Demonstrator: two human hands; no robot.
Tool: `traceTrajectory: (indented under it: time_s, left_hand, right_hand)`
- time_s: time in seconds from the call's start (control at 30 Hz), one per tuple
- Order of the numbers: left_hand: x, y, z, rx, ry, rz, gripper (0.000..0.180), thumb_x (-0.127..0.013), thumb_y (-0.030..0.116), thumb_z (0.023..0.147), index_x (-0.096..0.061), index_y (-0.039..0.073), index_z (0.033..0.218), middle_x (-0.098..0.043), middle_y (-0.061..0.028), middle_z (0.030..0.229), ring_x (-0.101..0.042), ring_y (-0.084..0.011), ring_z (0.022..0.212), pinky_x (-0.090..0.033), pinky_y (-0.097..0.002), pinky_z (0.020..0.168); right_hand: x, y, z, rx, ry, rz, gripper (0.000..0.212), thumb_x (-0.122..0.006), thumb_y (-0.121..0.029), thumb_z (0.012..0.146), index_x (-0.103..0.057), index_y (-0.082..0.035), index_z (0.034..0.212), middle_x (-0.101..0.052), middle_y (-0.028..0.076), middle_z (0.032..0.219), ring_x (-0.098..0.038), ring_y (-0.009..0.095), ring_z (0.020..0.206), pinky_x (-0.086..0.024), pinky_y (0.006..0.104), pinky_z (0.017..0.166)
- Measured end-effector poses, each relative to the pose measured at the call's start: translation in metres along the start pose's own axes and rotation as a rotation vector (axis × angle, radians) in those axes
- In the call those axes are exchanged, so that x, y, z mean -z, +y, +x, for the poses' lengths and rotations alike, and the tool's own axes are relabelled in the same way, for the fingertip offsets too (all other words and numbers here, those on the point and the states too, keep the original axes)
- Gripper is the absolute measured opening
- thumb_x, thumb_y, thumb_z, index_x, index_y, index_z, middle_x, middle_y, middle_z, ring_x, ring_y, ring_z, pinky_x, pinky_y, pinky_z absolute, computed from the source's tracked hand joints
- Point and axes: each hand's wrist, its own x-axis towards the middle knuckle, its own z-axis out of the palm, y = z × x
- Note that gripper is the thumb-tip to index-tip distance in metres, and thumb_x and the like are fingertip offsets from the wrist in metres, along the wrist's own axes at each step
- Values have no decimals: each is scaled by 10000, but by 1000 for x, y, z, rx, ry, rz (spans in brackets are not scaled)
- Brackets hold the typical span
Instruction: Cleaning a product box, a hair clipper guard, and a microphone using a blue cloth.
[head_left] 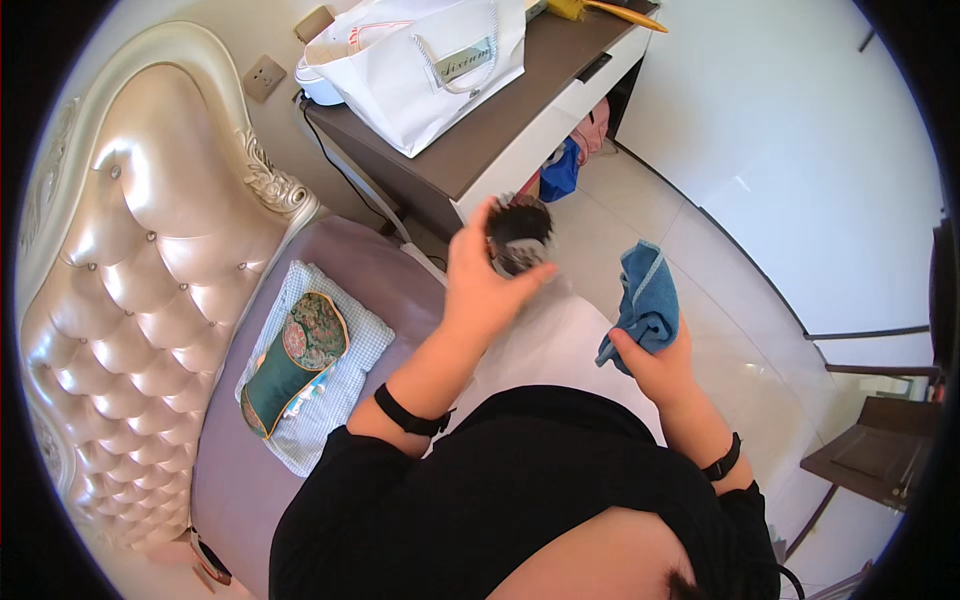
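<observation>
My left hand [482,275] is curled around a small rounded object [521,228], dark on top with a greyish, glossy lower part. Motion blur keeps me from telling its kind. It is held up in front of the near corner of the desk, above the bed's edge. In my right hand [662,372] is a bunched blue cloth [650,295] with a pale stitched edge, pinched under the thumb. The cloth stands upright out of the fist, apart from the dark object to its left.
A brown-topped desk [425,165] with white drawers bears a white paper bag [400,85]. On the bed [235,480], a green patterned pillow [285,365] lies on a checked one. The tufted headboard [120,270] rises at left. Blue and pink things [562,170] sit under the desk.
</observation>
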Motion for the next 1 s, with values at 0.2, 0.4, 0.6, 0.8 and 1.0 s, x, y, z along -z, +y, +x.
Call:
traceTrajectory:
  time_s: [0.2,0.4,0.6,0.8,1.0]
  left_hand:
    - [-9,-31,54,55,108,-246,871,-789,188,596,-322,46,1318,-512,-148,1157,-527,-248,1007,-436,-324,848]
    - [-40,-17,87,18,-109,-195,894,-796,69,556,-325,46,1316,-492,-109,1180,-494,-213,1092,-387,-322,943]
    - [-50,22,138,-91,-318,-77,890,-807,139,536,-370,68,1309,-473,-140,1168,-484,-271,1086,-408,-345,902]
    - [-26,52,183,-64,-330,-192,867,-784,134,577,-359,65,1330,-490,-153,1186,-501,-282,1085,-407,-349,912]
    - [3,65,215,-88,-439,-123,796,-742,145,616,-363,67,1312,-436,-170,1238,-456,-326,1120,-399,-366,924]
  right_hand:
    - [2,26,50,-23,5,92,498,-678,-71,718,-457,15,1155,-531,63,948,-519,141,860,-444,292,760]
    - [13,37,119,-71,-200,293,573,-720,-116,720,-431,18,1197,-527,68,1061,-515,140,920,-435,297,804]
    - [28,16,194,-137,-382,522,731,-741,-119,707,-337,26,1298,-477,101,1223,-484,161,1050,-412,308,882]
    - [33,-61,258,-115,-541,310,787,-803,-170,622,-389,6,1268,-506,111,1182,-497,200,1059,-413,334,890]
    - [26,-128,304,266,-608,-350,804,-833,-271,504,-491,-33,1191,-537,144,1126,-509,328,1017,-419,394,861]
